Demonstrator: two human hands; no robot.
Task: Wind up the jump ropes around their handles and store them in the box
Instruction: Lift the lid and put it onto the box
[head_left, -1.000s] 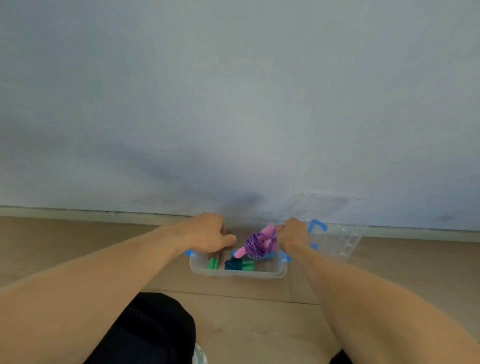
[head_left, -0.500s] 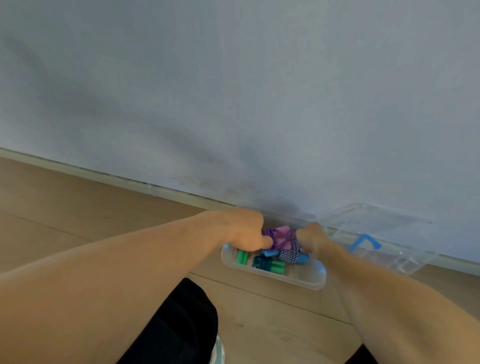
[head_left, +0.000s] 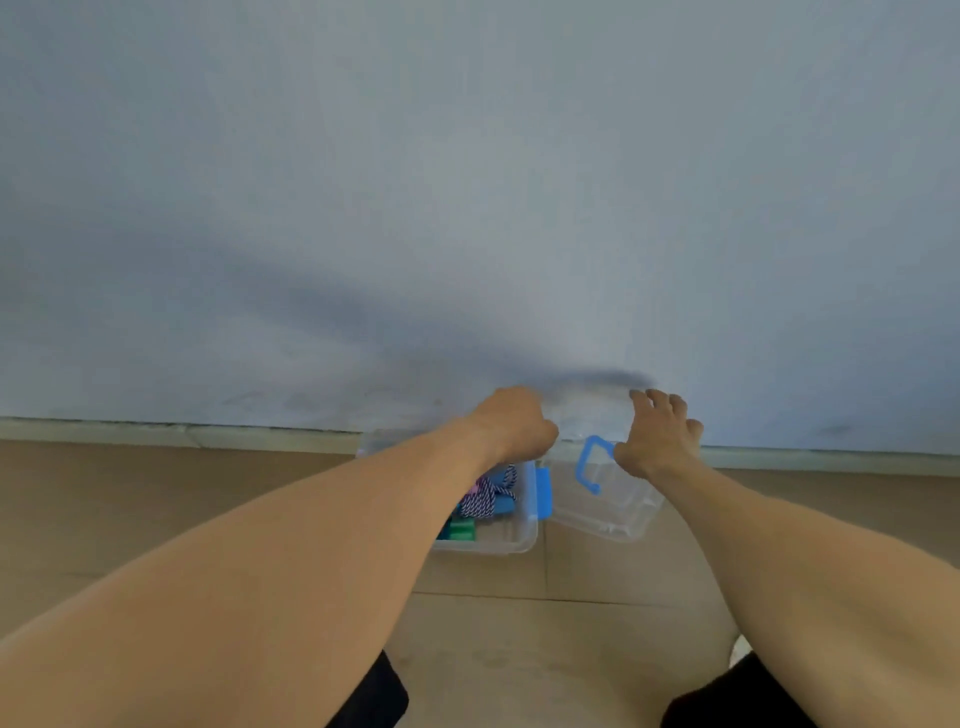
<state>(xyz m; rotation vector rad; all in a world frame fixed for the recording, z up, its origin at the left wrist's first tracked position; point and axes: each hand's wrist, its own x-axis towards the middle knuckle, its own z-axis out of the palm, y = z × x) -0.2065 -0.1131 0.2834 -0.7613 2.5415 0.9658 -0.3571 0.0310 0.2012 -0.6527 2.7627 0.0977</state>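
Head view: the wound jump ropes (head_left: 485, 499) are seen lying inside the clear plastic box (head_left: 522, 540), which stands on the wooden floor (head_left: 519, 649) close to the wall (head_left: 467, 208). Within the box a blue-handled rope with a dark-and-white braided cord, a green-handled bundle at the box's near side and a trace of pink can be made out; an exact count is prevented by the left forearm, which covers much of the box. One clear lid (head_left: 618, 504) with one blue carry handle (head_left: 589, 465) is held tilted just to the right of the box, partly leaning against the wall. One blue latch (head_left: 543, 493) is seen on the box's right end, between box and lid. The left hand (head_left: 514, 426) is placed above the box's far side with its fingers curled at the lid's upper left edge; whether the edge is actually pinched cannot be told. The right hand (head_left: 657, 434) is laid on the lid's upper right part, fingers bent over its top edge as if gripping it. The ropes are touched by neither hand. Bare floor lies on the near side of the box and to both sides of it, while the far side is closed off by the wall and its skirting board (head_left: 182, 434).
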